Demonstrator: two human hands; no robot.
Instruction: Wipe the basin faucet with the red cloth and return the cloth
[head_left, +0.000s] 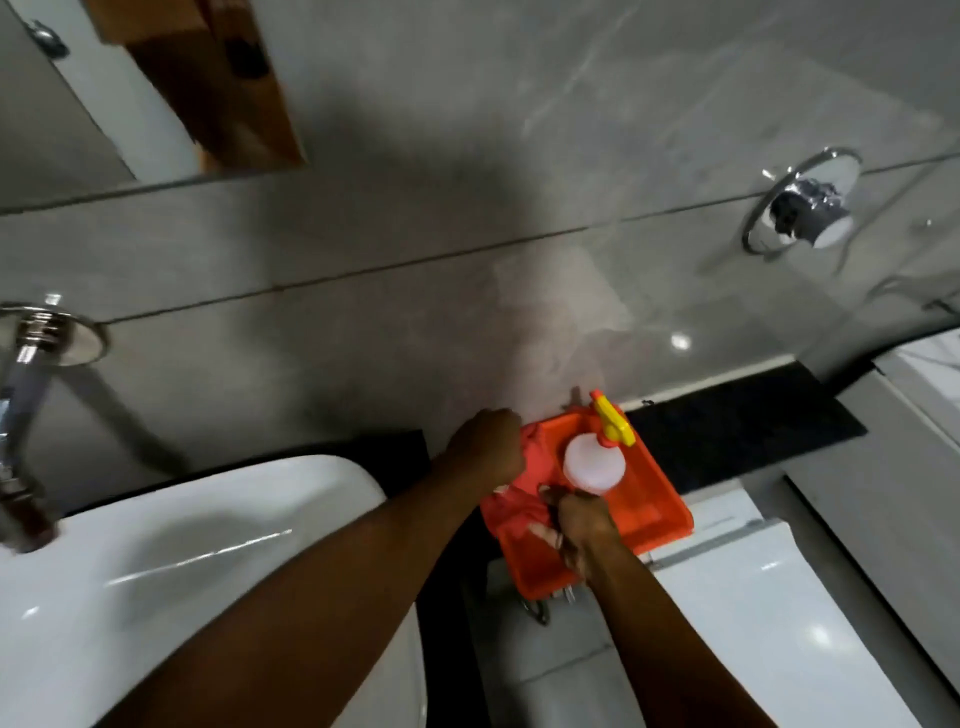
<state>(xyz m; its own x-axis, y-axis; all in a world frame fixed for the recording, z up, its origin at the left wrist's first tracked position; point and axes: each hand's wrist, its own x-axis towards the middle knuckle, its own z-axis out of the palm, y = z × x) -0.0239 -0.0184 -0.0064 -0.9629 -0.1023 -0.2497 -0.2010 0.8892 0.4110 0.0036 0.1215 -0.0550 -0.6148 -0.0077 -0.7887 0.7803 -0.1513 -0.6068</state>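
Observation:
The red cloth (524, 491) lies bunched in the left part of an orange tray (649, 499). My left hand (491, 449) grips the cloth's far end at the tray's back left corner. My right hand (576, 525) pinches the cloth's near end inside the tray. The chrome basin faucet (23, 415) juts from the wall at the far left, above the white basin (182, 545). Both hands are well to the right of the faucet.
A white spray bottle (595, 462) with a yellow and orange trigger stands in the tray next to the cloth. A chrome wall valve (802, 202) sits at upper right. A mirror (130, 78) hangs at upper left. A white fixture (753, 597) lies below the tray.

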